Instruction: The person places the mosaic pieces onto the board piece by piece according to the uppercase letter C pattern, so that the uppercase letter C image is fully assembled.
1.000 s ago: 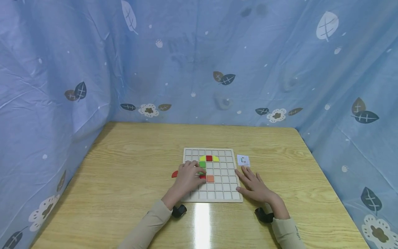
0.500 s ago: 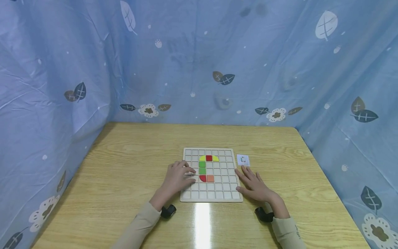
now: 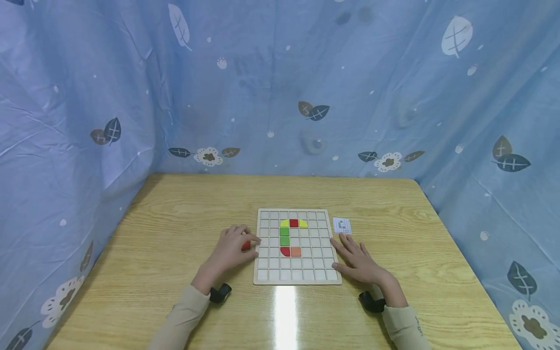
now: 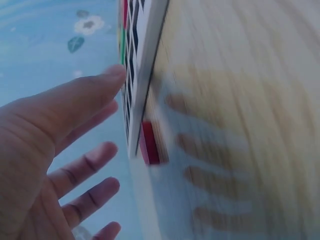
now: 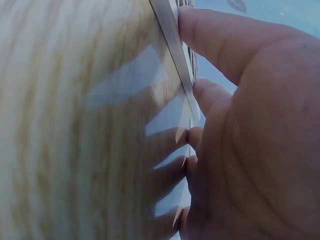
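My left hand hovers over the table at the left edge of a white grid board, its fingers apart and holding nothing. Just beneath it a loose red piece lies on the table; the left wrist view shows this red piece beside the board's edge, clear of the fingers. On the board, two yellow rounded tiles flank a red square. Green squares run down to a red rounded tile and an orange square. My right hand rests flat, fingertips touching the board's right edge.
A small card printed with a grid and a coloured pattern lies right of the board, by the right fingertips. The wooden table reaches back to a blue patterned curtain, which hangs on three sides.
My left hand has drawn back leftward from over the tiles to above the loose red piece, uncovering the green squares and red rounded tile. The right hand has stayed still.
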### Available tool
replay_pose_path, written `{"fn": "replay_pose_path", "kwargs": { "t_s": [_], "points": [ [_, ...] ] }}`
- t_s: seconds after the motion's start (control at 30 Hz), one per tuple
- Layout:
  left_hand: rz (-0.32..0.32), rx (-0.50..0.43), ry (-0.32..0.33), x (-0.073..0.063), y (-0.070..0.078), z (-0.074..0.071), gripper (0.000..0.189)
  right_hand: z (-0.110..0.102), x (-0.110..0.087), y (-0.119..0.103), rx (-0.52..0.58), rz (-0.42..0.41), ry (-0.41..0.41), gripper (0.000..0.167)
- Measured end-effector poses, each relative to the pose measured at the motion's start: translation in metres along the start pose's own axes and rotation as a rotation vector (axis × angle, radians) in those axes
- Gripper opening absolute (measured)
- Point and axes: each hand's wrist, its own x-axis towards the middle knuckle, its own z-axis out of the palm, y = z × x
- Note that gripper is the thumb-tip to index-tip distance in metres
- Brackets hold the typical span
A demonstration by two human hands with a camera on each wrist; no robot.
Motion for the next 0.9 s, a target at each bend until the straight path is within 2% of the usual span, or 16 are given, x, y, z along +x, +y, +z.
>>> {"fn": "replay_pose_path", "kwargs": {
  "t_s": [0.23, 0.43, 0.7, 0.9],
  "points": [
    [-0.018, 0.03, -0.02, -0.002, -0.013, -0.005, 0.033, 0.001, 0.0, 0.001, -0.016, 0.014, 0.005, 0.067],
    [-0.005, 0.049, -0.012, -0.003, -0.021, -0.012, 0.033, 0.001, 0.0, 0.001, -0.005, 0.014, 0.004, 0.067],
    [-0.006, 0.035, 0.005, -0.003, -0.034, -0.013, 0.027, 0.001, 0.0, 0.002, -0.003, 0.0, 0.008, 0.067],
    [-0.011, 0.029, 0.0, -0.005, -0.037, -0.015, 0.025, 0.001, 0.0, 0.002, -0.006, -0.006, 0.009, 0.067]
  ]
}}
